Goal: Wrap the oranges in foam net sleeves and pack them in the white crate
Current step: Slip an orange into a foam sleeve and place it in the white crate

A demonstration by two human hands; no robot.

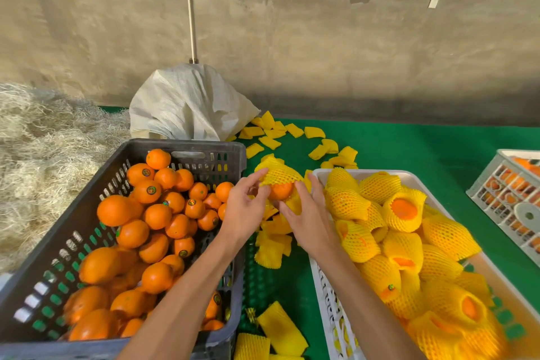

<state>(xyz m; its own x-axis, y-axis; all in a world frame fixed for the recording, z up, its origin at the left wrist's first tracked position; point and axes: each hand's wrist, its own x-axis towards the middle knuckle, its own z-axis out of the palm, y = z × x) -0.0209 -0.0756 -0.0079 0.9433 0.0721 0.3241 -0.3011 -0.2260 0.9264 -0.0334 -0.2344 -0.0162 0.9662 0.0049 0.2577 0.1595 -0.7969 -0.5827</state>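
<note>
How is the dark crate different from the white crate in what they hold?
The dark crate holds bare oranges, many with small round stickers; the white crate holds oranges already wrapped in yellow foam net sleeves. The dark crate stands left of the hands, the white crate right of them. Both are slotted plastic crates on the green surface.

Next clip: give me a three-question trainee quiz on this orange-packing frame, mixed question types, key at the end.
1. True or false: the orange between the hands is fully covered by its foam net sleeve.
2. Which container holds the wrapped oranges? A) dark crate B) white crate C) woven sack
3. Fill in: loose sleeves lie on the ____ mat.

Key: 1 false, its lower part shows while the left hand and right hand pinch the sleeve; 2 B; 3 green.
</note>
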